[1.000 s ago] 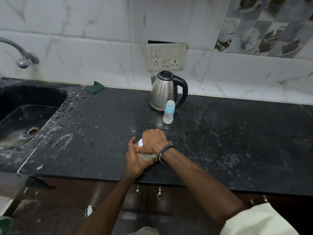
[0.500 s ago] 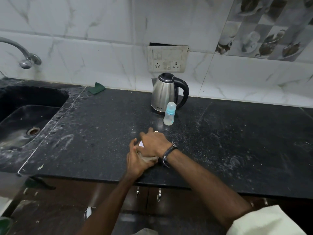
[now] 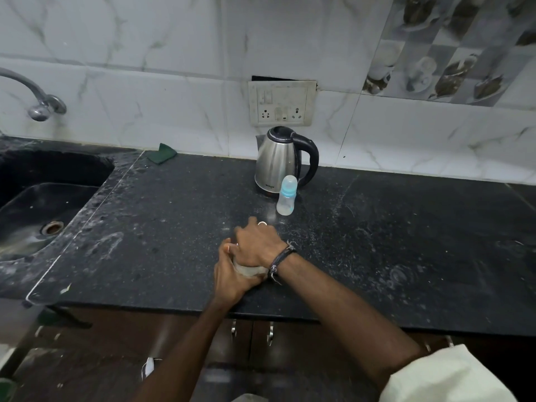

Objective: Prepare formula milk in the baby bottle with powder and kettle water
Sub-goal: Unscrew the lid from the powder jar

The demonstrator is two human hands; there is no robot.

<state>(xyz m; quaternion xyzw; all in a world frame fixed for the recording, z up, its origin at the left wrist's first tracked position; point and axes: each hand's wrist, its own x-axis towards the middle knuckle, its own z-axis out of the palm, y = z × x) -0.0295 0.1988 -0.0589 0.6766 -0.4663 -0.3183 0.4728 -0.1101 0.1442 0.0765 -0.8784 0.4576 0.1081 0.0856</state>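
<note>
Fingers of left hand (image 3: 232,278) are curled round a small pale container (image 3: 248,270), likely powder; right hand (image 3: 256,245) is clamped over its top. Baby bottle (image 3: 286,195) stands capped, touching kettle (image 3: 280,162), beyond the hands. Powder could be spilled if the top is jerked free.

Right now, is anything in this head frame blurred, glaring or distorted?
Head view: the right hand is motion-smeared at the fingers, and so is the small container that both hands cover; the kettle and baby bottle are sharp; wide-angle bending curves the countertop edges; soft glare on the kettle's steel.
</note>
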